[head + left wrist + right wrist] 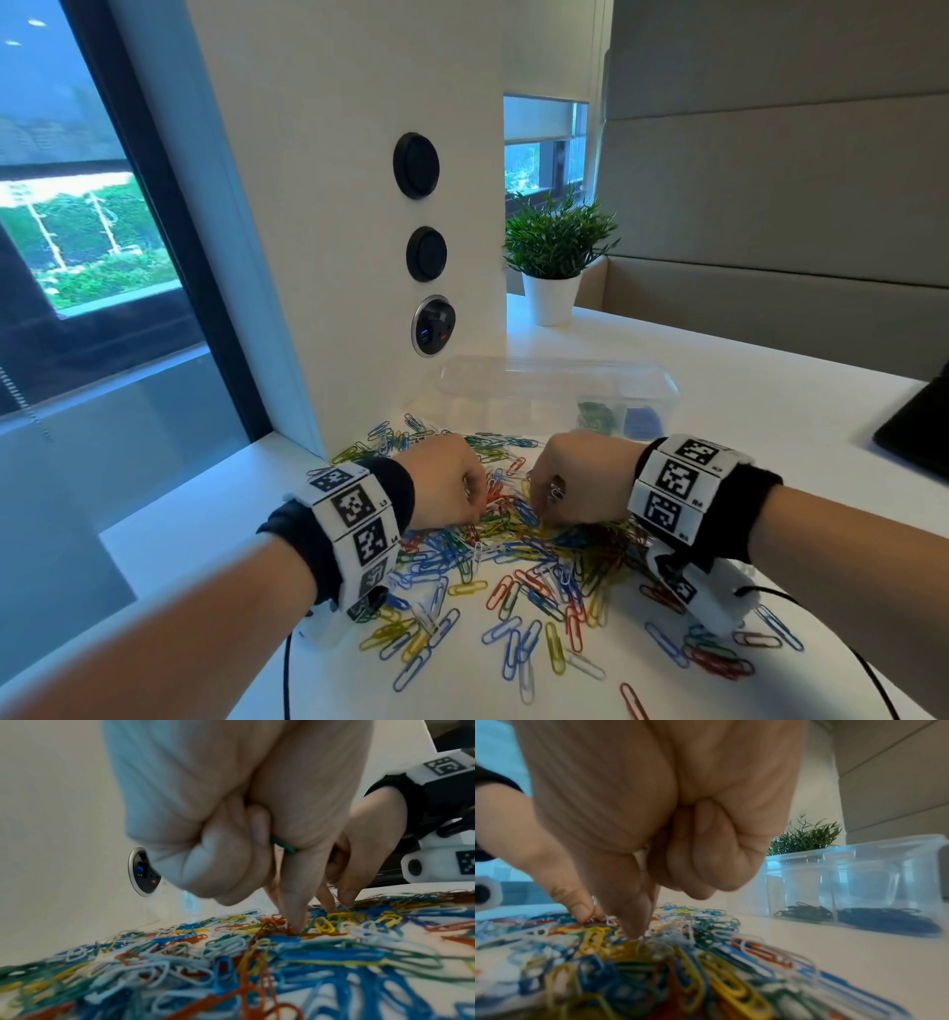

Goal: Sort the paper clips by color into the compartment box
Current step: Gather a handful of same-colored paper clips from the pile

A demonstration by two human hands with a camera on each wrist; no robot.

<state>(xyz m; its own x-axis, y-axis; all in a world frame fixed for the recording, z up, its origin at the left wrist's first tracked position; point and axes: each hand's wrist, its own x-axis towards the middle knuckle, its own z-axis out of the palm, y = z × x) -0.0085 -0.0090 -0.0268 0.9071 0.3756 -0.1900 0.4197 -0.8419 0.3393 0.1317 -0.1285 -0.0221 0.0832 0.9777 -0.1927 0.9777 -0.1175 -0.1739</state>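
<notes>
The right hand [654, 805] fills the upper frame, its fingertips [634, 927] pressed into the paper clips [680, 963] heaped across the bottom, while the compartment box [854, 882] at right holds green and blue clips.

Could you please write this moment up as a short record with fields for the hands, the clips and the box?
left hand: curled, grips green clip, fingertips in pile
right hand: curled, fingertips in pile; held clip unclear
paper clips: mixed colours, loose on white table
compartment box: clear, behind pile; green and blue clips in two right-end compartments
</notes>
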